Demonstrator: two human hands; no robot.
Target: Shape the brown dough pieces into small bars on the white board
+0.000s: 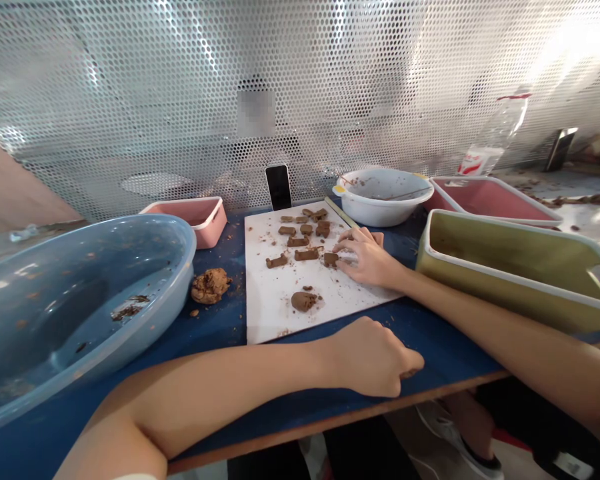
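Observation:
A white board (265, 313) bears several small brown clay pieces, some bone-shaped like this clay piece (307, 255), and a larger rounded clay lump (304, 301) near its front. At the right side of the board, my right hand (367, 259) has its thumb and fingertips at the edges of a small clay block (331, 260). My left hand (373, 357) is closed in a fist over the blue table, in front of the board. A bit of brown shows under its fingers, but what it holds is hidden. Left of the board sits a rough clay ball (211, 286).
A large blue basin (180, 247) stands at the left, with a pink bin (213, 227) behind it. A phone (279, 187) leans at the back. To the right are a white basin (385, 210), another pink bin (500, 200), a green bin (500, 267) and a plastic bottle (497, 137).

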